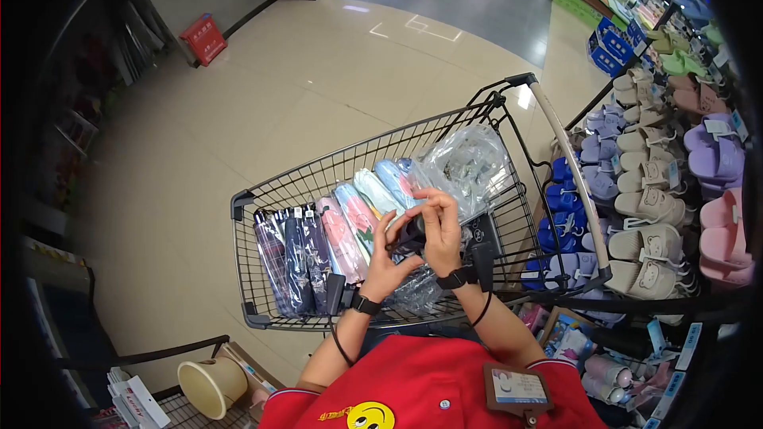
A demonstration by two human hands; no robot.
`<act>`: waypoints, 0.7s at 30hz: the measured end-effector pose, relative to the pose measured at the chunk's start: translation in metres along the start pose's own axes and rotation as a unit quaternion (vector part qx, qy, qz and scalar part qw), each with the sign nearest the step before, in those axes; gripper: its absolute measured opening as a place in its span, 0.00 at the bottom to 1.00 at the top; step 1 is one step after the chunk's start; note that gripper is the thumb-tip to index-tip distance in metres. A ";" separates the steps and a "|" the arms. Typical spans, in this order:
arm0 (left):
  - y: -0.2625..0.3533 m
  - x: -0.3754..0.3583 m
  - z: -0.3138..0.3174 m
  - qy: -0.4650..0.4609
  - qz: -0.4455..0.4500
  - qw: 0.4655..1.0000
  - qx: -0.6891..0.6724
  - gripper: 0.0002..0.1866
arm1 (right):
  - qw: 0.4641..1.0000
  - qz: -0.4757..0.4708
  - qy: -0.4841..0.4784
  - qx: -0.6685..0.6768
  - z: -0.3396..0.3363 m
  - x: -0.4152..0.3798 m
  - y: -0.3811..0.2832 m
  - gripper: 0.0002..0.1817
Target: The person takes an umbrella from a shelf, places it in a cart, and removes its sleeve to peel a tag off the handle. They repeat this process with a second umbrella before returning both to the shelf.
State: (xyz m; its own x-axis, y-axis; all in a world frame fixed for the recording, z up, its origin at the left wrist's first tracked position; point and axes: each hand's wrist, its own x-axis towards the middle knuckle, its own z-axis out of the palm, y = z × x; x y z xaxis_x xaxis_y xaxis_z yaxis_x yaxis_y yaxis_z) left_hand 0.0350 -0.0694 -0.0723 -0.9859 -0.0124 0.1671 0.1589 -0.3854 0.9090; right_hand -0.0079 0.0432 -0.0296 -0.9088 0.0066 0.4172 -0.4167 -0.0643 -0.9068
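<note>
From where I stand, a dark item (410,236) sits between the person's two hands, above the shopping cart (242,205) and just beside the folded umbrellas (342,238). Its exact shape is lost behind the fingers. The left hand (387,272) is half-curled, thumb spread well away from the fingers; the right hand (442,238) has its fingers bent over toward the other. I can't tell which of them, if either, has a firm hold.

I'd judge this to be close fingerwork on that one piece. Any move from here calls for keeping it steady and clear of the loose clear plastic bag (469,160), which bulges near the right hand and could snag. More crumpled plastic (417,290) lies below the hands.

The umbrellas lie side by side, dark ones at the far left, pink and floral ones closer in. The cart's wire sides hem in low movement, with the handle (585,191) off to the right and slippers (652,242) racked beyond it. Overhead looks free, and the floor (183,143) opens wide ahead and left.
</note>
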 end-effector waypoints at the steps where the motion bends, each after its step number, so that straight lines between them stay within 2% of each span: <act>1: -0.006 0.000 -0.003 -0.039 -0.003 0.995 0.088 0.33 | 1.000 -0.003 0.015 0.015 -0.002 -0.005 0.005 0.03; 2: -0.011 0.001 -0.006 -0.075 -0.007 0.982 0.175 0.37 | 0.999 -0.005 0.028 0.030 -0.002 -0.008 0.003 0.03; 3: -0.015 0.003 -0.013 -0.099 -0.049 0.955 0.276 0.40 | 0.998 0.024 0.025 0.047 -0.003 -0.014 -0.002 0.04; 4: -0.020 0.003 -0.016 -0.089 -0.032 0.944 0.315 0.38 | 0.998 0.028 0.017 0.045 -0.004 -0.019 -0.006 0.04; 6: -0.046 0.006 -0.031 -0.124 0.000 0.930 0.347 0.35 | 0.999 0.033 0.000 -0.023 -0.007 -0.026 -0.008 0.04; 7: -0.058 0.004 -0.038 -0.115 -0.001 0.933 0.342 0.35 | 0.997 -0.024 0.030 -0.072 -0.005 -0.026 -0.006 0.03; 12: -0.066 0.008 -0.040 -0.140 -0.026 0.923 0.356 0.31 | 0.987 -0.090 0.025 -0.133 -0.018 -0.019 0.001 0.03; 14: -0.064 0.007 -0.038 -0.133 -0.030 0.916 0.378 0.31 | 0.994 -0.052 0.082 -0.058 -0.020 -0.016 0.002 0.04; 16: -0.063 0.006 -0.037 -0.123 -0.032 0.908 0.399 0.31 | 0.991 -0.043 0.107 -0.060 -0.025 -0.012 0.003 0.04; 18: -0.055 0.009 -0.038 -0.178 0.048 0.884 0.430 0.34 | 0.986 -0.042 0.161 -0.023 -0.032 0.000 -0.007 0.05; 19: -0.048 0.006 -0.036 -0.189 0.035 0.890 0.414 0.33 | 0.984 -0.012 0.177 -0.022 -0.039 0.007 -0.018 0.05; 21: -0.019 -0.001 -0.022 -0.192 -0.084 0.919 0.334 0.30 | 0.975 0.061 0.210 0.034 -0.056 0.021 -0.026 0.04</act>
State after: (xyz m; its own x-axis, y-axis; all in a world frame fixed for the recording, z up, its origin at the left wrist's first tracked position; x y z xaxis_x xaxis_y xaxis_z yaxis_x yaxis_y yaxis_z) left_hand 0.0317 -0.0827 -0.0984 -0.9286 0.3711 0.0091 0.1298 0.3016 0.9446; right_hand -0.0175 0.1012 -0.0002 -0.8859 0.4013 0.2327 -0.3162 -0.1555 -0.9359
